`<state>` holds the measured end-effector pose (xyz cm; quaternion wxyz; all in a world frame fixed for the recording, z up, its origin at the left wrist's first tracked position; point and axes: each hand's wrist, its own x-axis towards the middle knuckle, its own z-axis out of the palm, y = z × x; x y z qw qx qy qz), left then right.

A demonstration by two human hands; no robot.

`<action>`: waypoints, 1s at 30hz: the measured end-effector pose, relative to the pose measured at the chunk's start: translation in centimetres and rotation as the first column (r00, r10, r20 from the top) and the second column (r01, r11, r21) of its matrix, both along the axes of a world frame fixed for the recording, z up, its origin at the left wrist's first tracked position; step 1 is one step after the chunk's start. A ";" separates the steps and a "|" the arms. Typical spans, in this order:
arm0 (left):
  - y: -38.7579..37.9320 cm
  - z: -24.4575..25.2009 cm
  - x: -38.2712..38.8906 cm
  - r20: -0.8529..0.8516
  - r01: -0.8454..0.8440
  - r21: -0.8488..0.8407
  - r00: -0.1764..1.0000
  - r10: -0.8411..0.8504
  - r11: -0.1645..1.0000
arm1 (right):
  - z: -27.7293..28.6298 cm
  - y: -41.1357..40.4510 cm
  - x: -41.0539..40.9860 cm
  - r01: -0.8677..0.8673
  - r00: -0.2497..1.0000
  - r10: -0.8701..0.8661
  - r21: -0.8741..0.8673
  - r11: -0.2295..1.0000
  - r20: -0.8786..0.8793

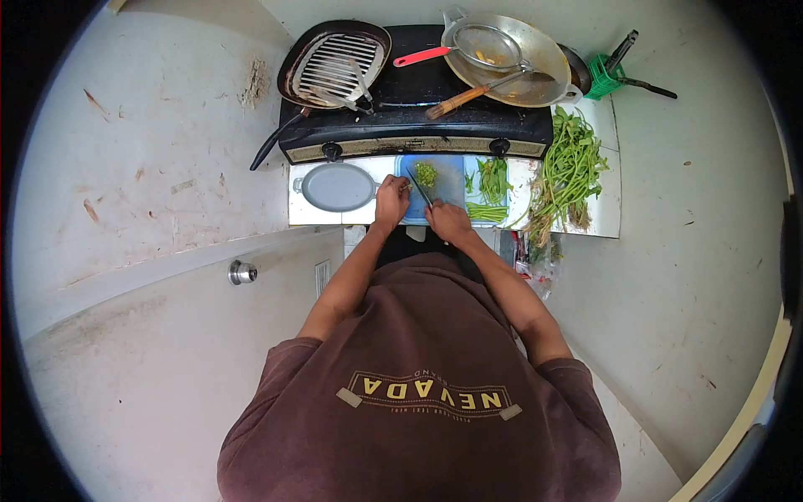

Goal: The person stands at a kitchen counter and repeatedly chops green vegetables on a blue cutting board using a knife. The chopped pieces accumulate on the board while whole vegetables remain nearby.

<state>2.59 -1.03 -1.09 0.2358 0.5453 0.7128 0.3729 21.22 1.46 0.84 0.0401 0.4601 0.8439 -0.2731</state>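
My right hand (448,220) grips a kitchen knife (420,187), its blade slanting up and left over a blue cutting board (449,199). At the board's left edge, my left hand (393,196) has its fingers bent close together beside the blade. A bit of green shows at its fingertips, too small to make out fully. Beyond the blade sits a small heap of chopped green stems (426,174). Leafy green tops (494,180) and a row of cut green stems (487,213) lie to the right of the board's bare surface. A grey oval dish (337,187) stands left of my left hand.
Behind the board is a black gas stove (414,128) bearing a grill pan (335,63) and a wok (539,53) with a strainer (487,47) and a wooden-handled ladle (461,100). Rooted leafy greens (568,172) lie at right, near a green basket (603,78). Walls close in both sides.
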 end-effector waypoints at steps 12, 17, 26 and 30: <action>0.0 1.1 0.3 0.038 -0.004 -0.029 0.999 0.005 1.000 | 0.9 -0.3 -0.4 -0.005 0.999 0.005 -0.004 1.000 -0.040; 0.1 0.6 0.1 -0.024 0.003 0.001 1.000 -0.003 1.000 | -0.4 0.3 -1.6 0.013 0.999 -0.013 0.002 1.000 -0.043; -0.2 0.3 0.3 -0.061 0.002 0.002 0.998 -0.002 1.000 | -0.7 -0.2 -0.9 0.001 1.000 -0.001 0.000 1.000 -0.015; -0.4 -0.1 0.2 -0.037 0.014 0.055 0.999 -0.012 0.998 | -0.1 0.4 -2.1 -0.028 0.999 0.029 0.038 0.999 -0.020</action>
